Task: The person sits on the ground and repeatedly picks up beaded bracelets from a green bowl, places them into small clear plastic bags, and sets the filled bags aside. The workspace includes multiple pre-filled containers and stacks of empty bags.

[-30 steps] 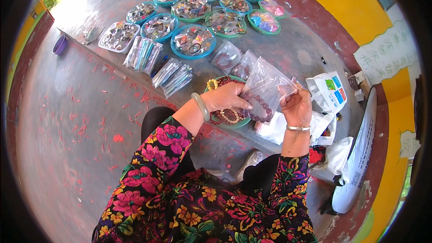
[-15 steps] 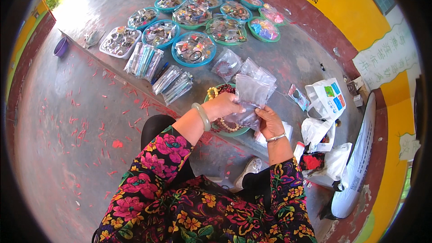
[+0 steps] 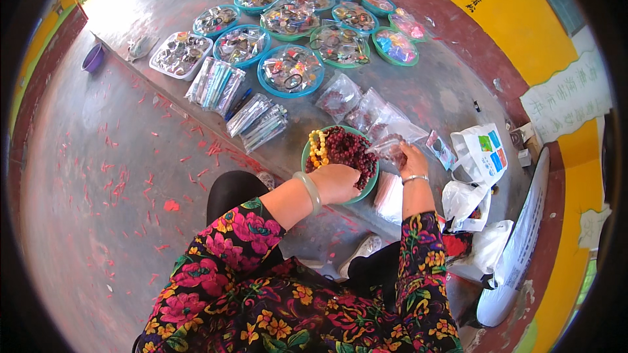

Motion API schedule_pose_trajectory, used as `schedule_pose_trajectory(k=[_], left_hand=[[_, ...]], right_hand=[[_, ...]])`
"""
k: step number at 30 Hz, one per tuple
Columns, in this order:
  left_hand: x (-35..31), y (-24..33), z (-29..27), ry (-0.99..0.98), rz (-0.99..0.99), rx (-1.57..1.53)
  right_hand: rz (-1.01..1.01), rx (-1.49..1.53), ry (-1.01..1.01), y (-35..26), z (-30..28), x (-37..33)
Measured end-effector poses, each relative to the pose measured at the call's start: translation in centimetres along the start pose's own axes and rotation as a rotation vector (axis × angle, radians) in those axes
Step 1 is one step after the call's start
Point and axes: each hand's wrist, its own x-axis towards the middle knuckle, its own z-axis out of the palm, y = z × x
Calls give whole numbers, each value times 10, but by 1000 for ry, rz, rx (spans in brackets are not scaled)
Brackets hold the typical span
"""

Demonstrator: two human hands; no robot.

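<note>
Beads [image 3: 347,150]: dark red-brown heap w/ a few yellow ones at the left, in a green bowl [image 3: 306,157] on the bench [image 3: 451,98] edge right in front of me. My left hand [image 3: 337,183] sits on the near side of the heap, fingers curled down into it; can't tell if the grip has closed on any. My right hand [image 3: 412,160] is just right of the bowl, grip pinched on a small clear bag [image 3: 389,147] w/ dark beads inside, bag mouth toward the bowl.

To do this well, I'd judge: keep the bag mouth low and over the bowl rim so strays drop back in, take small pinches, don't tilt the bag.

Further out: more clear bags [image 3: 353,108] behind the bowl, bundles of long packets [image 3: 258,121] to the left, then round trays [image 3: 291,68] of wrapped trinkets across the bench. White plastic bags [image 3: 481,153] on my right.
</note>
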Motion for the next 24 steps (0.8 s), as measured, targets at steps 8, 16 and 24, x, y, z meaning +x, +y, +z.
schedule_pose_trajectory(k=[8, 16, 24], left_hand=[[3, 4, -8, -63, -34, 57], [5, 3, -7, -49, -77, 86], [0, -3, -9, -21, -160, 173]], right_hand=[[62, -74, -6, 13, 32, 102], [368, -375, 278, 29, -13, 103], [276, -418, 169, -14, -76, 38]])
